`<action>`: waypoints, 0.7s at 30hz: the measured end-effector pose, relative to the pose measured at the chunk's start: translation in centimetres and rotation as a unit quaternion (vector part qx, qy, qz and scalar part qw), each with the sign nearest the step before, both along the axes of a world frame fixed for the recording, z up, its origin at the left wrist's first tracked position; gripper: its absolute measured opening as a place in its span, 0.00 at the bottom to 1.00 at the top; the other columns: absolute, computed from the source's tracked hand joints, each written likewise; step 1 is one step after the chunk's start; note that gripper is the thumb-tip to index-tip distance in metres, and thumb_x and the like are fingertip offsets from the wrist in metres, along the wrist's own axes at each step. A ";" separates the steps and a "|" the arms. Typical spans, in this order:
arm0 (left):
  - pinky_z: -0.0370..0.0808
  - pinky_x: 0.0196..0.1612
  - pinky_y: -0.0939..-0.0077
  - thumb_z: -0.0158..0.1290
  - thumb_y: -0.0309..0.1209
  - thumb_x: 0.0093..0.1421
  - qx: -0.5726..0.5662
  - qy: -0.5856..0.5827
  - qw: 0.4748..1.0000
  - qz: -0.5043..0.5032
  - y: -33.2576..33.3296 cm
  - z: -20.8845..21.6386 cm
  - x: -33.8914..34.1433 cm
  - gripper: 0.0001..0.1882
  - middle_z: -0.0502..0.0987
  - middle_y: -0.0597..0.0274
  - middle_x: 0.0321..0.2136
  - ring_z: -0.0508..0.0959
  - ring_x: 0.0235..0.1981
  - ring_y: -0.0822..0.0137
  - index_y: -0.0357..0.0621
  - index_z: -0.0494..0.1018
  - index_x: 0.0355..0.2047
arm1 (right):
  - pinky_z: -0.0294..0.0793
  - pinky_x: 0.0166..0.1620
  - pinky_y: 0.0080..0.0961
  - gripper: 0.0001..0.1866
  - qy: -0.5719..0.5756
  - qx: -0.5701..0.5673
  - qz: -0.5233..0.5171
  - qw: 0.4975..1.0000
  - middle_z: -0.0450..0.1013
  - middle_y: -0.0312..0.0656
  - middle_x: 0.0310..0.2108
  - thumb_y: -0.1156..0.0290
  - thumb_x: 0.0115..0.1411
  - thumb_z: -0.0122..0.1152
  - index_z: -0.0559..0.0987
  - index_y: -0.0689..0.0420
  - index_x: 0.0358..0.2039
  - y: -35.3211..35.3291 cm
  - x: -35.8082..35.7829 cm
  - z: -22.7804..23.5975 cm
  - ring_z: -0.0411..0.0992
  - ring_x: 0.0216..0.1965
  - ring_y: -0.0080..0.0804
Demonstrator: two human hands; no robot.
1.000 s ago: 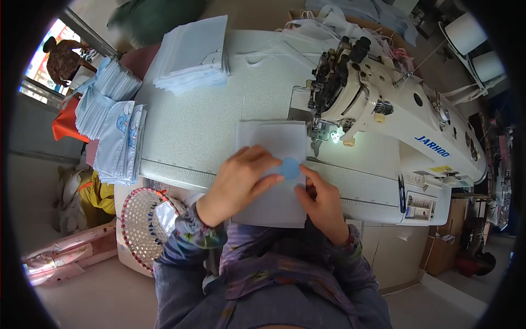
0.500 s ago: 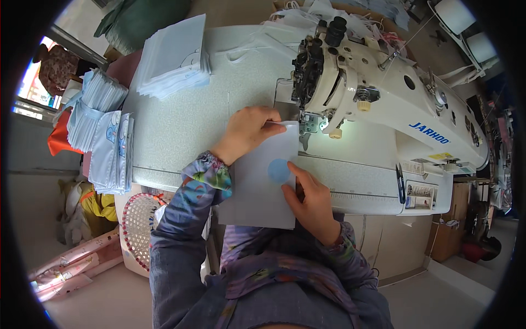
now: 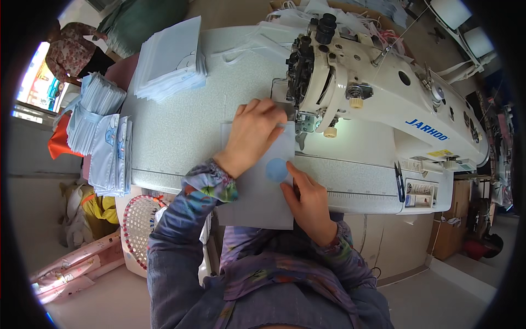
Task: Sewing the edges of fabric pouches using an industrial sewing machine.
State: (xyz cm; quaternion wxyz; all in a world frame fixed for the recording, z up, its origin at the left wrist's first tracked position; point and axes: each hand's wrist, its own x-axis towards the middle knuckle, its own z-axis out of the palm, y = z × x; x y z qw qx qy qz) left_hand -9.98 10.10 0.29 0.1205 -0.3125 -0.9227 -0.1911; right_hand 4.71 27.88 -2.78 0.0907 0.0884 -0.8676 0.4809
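A pale grey-white rectangular cloth piece [image 3: 257,203] with a blue circle [image 3: 277,170] hangs partly over the table's front edge, its far right corner beside the needle area of a white sewing machine [image 3: 378,82]. My left hand [image 3: 252,134] is bent over the cloth's far end with curled fingers gripping it, fingertips near the presser foot [image 3: 308,123]; what lies under them is hidden. Against the right edge of the cloth, my right hand [image 3: 311,205] holds it beside the circle, thumb and forefinger showing; the other fingers are partly hidden.
A stack of pale cloth pieces [image 3: 170,60] lies at the far left of the table [image 3: 170,126]. Tied bundles [image 3: 98,109] hang at its left edge, above a basket [image 3: 131,230]. Black thread snips [image 3: 399,181] and a small parts tray [image 3: 421,196] are at the right.
My left hand has lifted its knuckles and curled further over the cloth's far end. My right hand stays almost in place. A person at the far left has moved further into view.
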 end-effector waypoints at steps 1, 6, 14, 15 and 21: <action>0.81 0.49 0.55 0.66 0.33 0.62 -0.002 0.001 1.000 0.002 0.2 -0.3 0.9 0.11 0.85 0.60 0.50 0.85 0.51 0.51 0.49 0.82 0.45 | 0.76 0.32 0.36 0.27 0.000 -0.003 0.001 1.000 0.77 0.49 0.32 0.78 0.65 0.72 0.79 0.64 0.64 0.0 0.1 0.0 0.75 0.25 0.39; 0.82 0.59 0.57 0.65 0.29 0.64 0.070 0.022 0.997 -0.031 1.8 -1.2 4.1 0.16 0.83 0.56 0.54 0.83 0.57 0.50 0.41 0.82 0.52 | 0.76 0.32 0.36 0.27 -0.007 -0.005 -0.008 1.000 0.77 0.49 0.32 0.78 0.65 0.72 0.79 0.64 0.64 0.5 -0.1 0.2 0.75 0.25 0.39; 0.81 0.62 0.60 0.65 0.28 0.64 0.072 0.021 0.996 -0.040 1.5 -2.0 2.4 0.19 0.84 0.57 0.57 0.82 0.60 0.54 0.41 0.82 0.56 | 0.76 0.32 0.35 0.26 0.007 -0.013 -0.011 1.000 0.75 0.48 0.31 0.78 0.65 0.72 0.80 0.64 0.64 1.1 -1.5 0.0 0.73 0.25 0.38; 0.81 0.62 0.60 0.64 0.28 0.64 0.076 0.014 0.996 -0.046 1.4 -2.1 2.3 0.19 0.84 0.57 0.57 0.82 0.60 0.54 0.42 0.82 0.56 | 0.76 0.32 0.35 0.26 0.004 -0.011 -0.014 1.000 0.75 0.48 0.31 0.78 0.65 0.72 0.80 0.64 0.64 1.0 -1.4 0.0 0.73 0.25 0.38; 0.81 0.59 0.61 0.65 0.28 0.62 0.071 0.050 0.995 -0.045 1.6 -2.4 2.2 0.15 0.83 0.61 0.50 0.83 0.54 0.57 0.44 0.82 0.50 | 0.77 0.34 0.32 0.29 -0.035 -0.022 0.009 0.999 0.77 0.47 0.33 0.78 0.68 0.70 0.76 0.63 0.68 1.9 -0.6 0.1 0.74 0.27 0.32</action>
